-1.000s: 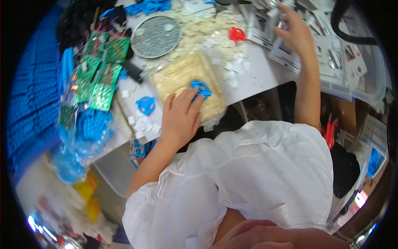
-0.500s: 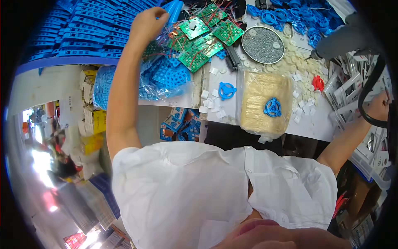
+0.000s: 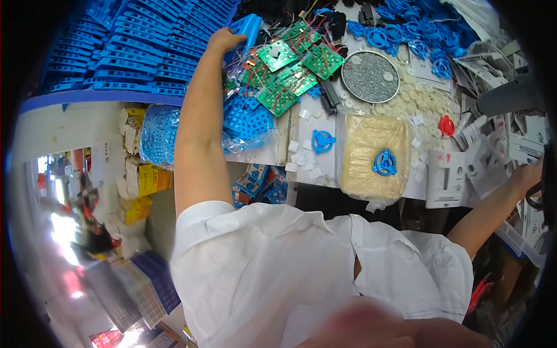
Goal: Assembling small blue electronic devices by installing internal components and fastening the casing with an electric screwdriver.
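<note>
My left hand [image 3: 225, 42] reaches up to the far left, its fingers closed at the near edge of a long blue plastic casing [image 3: 250, 28]. The casing lies beside a heap of green circuit boards [image 3: 279, 101] with red and black wires. At the far right my right hand [image 3: 528, 176] is by a pile of white printed cards [image 3: 531, 145]. Its fingers are lost in the dark rim and behind a black loop [image 3: 535, 197], so any hold there is hidden. A white printed card or box [image 3: 445, 180] lies left of that hand.
Stacked blue casings [image 3: 139, 46] fill the far left. A round tray of small metal parts [image 3: 370, 66] sits among pale discs [image 3: 426, 98]. Nearer is a wrapped tan block [image 3: 374, 139] with a blue ring part [image 3: 384, 163] on it. A grey tool [image 3: 510, 93] juts in from the right.
My left hand has moved right onto the blue casing. My right hand is lower in the picture. The white card or box now lies at the front right, and the grey tool has shifted right.
</note>
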